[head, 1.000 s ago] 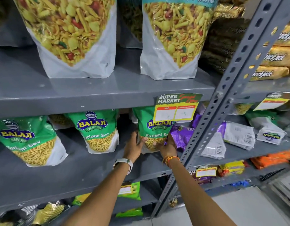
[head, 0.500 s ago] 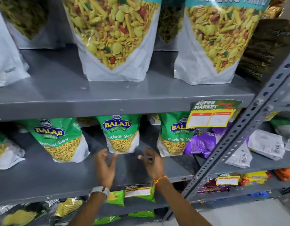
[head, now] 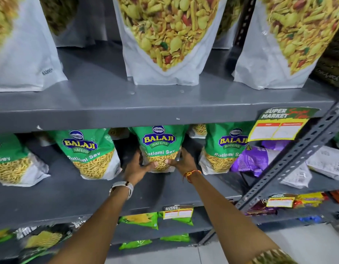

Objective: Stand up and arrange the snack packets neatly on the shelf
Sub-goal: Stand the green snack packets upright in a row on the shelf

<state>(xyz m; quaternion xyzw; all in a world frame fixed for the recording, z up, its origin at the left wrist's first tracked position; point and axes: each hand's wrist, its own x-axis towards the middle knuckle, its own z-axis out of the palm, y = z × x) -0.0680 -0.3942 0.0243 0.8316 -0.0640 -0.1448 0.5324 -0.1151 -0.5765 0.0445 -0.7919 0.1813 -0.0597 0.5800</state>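
Both hands have moved from the empty shelf front onto the middle green packet. Left hand & right hand clamp its lower sides, thumbs on its face, equally near. Packet stands mid-shelf, long axis upright, label facing out, between two matching packets.

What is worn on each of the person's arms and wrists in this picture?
The left hand has a watch with a pale band on its wrist. The right hand has an orange thread bracelet tied at the wrist. Both forearms are bare; a patterned yellow-green sleeve edge shows on the right arm.
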